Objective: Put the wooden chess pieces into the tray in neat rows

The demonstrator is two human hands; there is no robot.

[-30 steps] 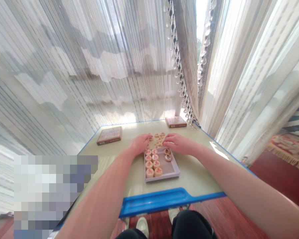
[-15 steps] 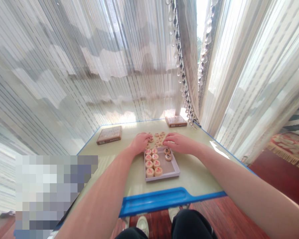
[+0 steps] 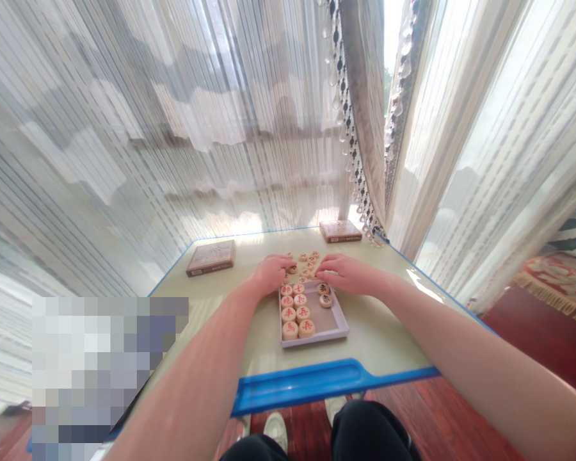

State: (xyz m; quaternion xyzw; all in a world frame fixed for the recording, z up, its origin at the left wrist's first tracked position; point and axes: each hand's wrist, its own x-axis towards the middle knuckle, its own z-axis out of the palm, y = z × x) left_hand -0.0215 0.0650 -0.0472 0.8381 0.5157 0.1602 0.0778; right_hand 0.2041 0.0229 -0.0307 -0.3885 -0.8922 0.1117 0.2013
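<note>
A shallow pale box [image 3: 340, 325] lies in front of me on the table. Chinese chess pieces with red characters [image 3: 303, 314] fill two columns along its left side; two pieces with dark characters [image 3: 325, 300] sit at its upper right. Just beyond the box, several loose Chinese chess pieces [image 3: 310, 264] are scattered between my hands. From the left, my left hand [image 3: 272, 271] reaches in, fingers stretched over pieces at the pile's edge. Opposite it, my right hand [image 3: 340, 273] has its fingers apart and bent down at the pile's right side; what lies under the fingertips is partly hidden.
The pale green table [image 3: 211, 314] has a blue edge with a molded groove [image 3: 307, 386] at the front. One flat brown box [image 3: 211, 257] lies at the back left, another flat box [image 3: 340, 231] at the back right. Curtains [image 3: 249, 166] hang behind the table.
The view has shifted slightly. Both hands stay at the loose pieces with hardly any movement, and the pieces in the box look the same.
</note>
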